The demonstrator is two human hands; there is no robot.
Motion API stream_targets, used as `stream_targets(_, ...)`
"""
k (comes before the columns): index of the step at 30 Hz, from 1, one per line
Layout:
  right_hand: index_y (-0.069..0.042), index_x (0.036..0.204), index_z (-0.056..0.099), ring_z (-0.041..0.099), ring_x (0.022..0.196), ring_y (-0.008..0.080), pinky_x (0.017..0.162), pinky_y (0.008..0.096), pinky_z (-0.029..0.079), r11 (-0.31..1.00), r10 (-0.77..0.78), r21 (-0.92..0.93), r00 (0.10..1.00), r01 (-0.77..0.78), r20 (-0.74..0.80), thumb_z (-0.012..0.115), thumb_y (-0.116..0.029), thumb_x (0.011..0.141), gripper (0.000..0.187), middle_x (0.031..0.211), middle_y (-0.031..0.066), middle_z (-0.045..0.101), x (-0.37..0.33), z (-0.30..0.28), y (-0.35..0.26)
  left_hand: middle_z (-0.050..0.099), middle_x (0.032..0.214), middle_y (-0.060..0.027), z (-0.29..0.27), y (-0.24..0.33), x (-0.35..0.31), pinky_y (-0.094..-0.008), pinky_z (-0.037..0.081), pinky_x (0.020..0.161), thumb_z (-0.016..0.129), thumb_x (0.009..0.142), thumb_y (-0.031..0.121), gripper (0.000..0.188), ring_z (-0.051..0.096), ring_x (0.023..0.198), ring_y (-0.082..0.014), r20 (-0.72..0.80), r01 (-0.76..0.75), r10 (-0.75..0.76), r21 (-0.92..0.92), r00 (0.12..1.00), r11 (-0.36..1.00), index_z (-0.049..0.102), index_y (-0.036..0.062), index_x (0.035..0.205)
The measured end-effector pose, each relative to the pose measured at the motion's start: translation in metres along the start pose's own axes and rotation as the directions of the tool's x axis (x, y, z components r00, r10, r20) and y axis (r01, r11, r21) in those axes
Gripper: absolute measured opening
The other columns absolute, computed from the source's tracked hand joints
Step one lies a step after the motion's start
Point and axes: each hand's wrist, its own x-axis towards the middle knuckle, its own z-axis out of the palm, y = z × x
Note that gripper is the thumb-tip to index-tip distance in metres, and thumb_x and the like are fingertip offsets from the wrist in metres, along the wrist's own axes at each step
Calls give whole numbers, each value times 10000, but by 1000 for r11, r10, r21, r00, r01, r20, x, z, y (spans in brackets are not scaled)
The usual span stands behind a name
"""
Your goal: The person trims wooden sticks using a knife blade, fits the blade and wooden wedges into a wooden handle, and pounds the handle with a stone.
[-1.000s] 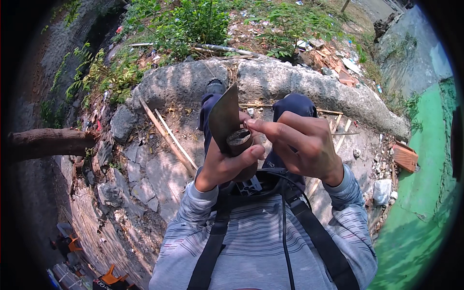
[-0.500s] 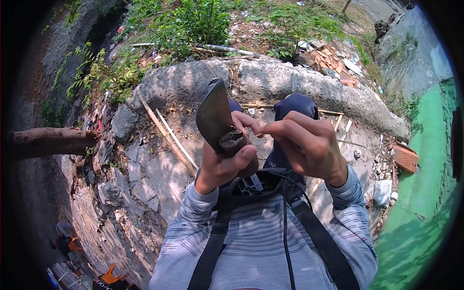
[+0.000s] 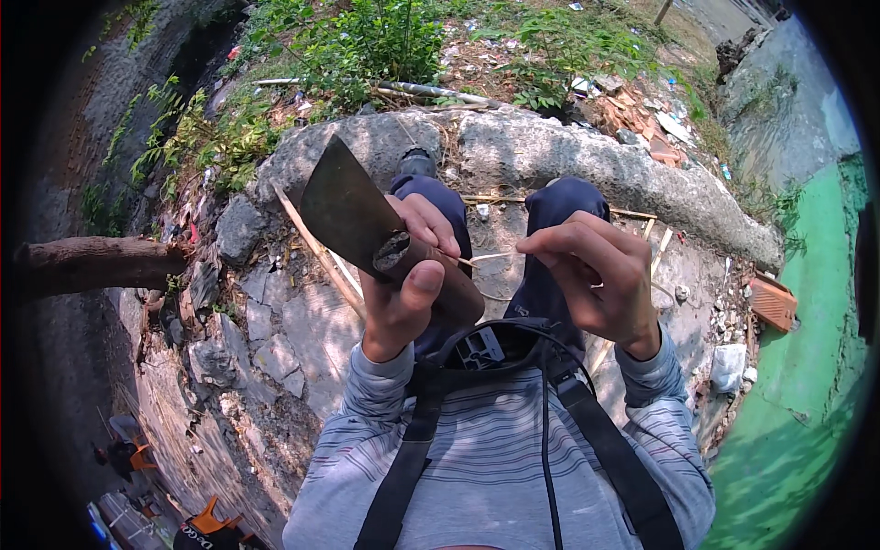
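Observation:
My left hand [image 3: 403,293] is wrapped round a broad dark metal blade [image 3: 344,206] with a thick round handle [image 3: 451,295]. A rough, round end of the handle faces up beside the blade. From my left fingertips a thin pale strip [image 3: 490,256] runs across to my right hand [image 3: 591,275]. The thumb and forefinger of that hand are closed on the strip's far end, with the other fingers curled. Part of the strip is hidden behind the left fingers. Both hands are above my knees [image 3: 564,206], in front of a black open bag [image 3: 481,348] at my chest.
A low, rough concrete ledge [image 3: 550,151] curves ahead, with green plants [image 3: 394,46] and litter beyond. Bamboo pieces [image 3: 316,247] lie on the ground at left. A tree trunk [image 3: 101,264] juts in from the left; an orange brick [image 3: 773,302] lies by green-painted ground [image 3: 788,422] at right.
My left hand has turned the blade to the left, showing its flat side. My right hand has drawn slightly away to the right, and the pale strip now shows between the hands.

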Motion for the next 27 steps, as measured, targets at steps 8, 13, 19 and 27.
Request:
stream_targets(8, -25, 1025, 719, 630, 640, 186, 576, 324, 490, 997, 54, 57, 998, -53, -23, 701, 85, 872, 189, 793, 87, 623, -1, 7, 0, 575, 913, -91, 0, 6, 5, -273, 440, 714, 752, 915, 283, 361, 553, 816, -146, 34, 41, -41, 19, 999, 999, 498, 64, 1049)
stream_targets(13, -17, 1023, 706, 650, 691, 173, 626, 308, 505, 936, 252, 208, 954, -283, 162, 709, 38, 878, 156, 908, 110, 645, 7, 7, -2, 576, 920, -85, 1, 2, 8, -279, 439, 724, 752, 920, 192, 297, 554, 820, -147, 115, 36, -44, 70, 992, 997, 506, 68, 1031)
stream_targets(19, -61, 995, 714, 630, 647, 220, 578, 323, 489, 976, -191, 117, 981, 185, 42, 793, -88, 845, 172, 923, 87, 651, 16, 16, 12, 572, 926, -85, 6, 6, 10, -285, 452, 749, 757, 921, 161, 291, 551, 842, -140, 209, 94, -92, 3, 974, 996, 502, 69, 1025)
stream_targets(27, -132, 999, 762, 625, 552, 227, 515, 357, 493, 948, -258, 223, 957, 226, 131, 805, -63, 808, 208, 638, 16, 604, 22, 14, 24, 561, 955, -84, 5, 7, 13, -287, 451, 776, 752, 925, 186, 306, 543, 873, -136, 273, 147, -133, -28, 953, 989, 488, 68, 1025)
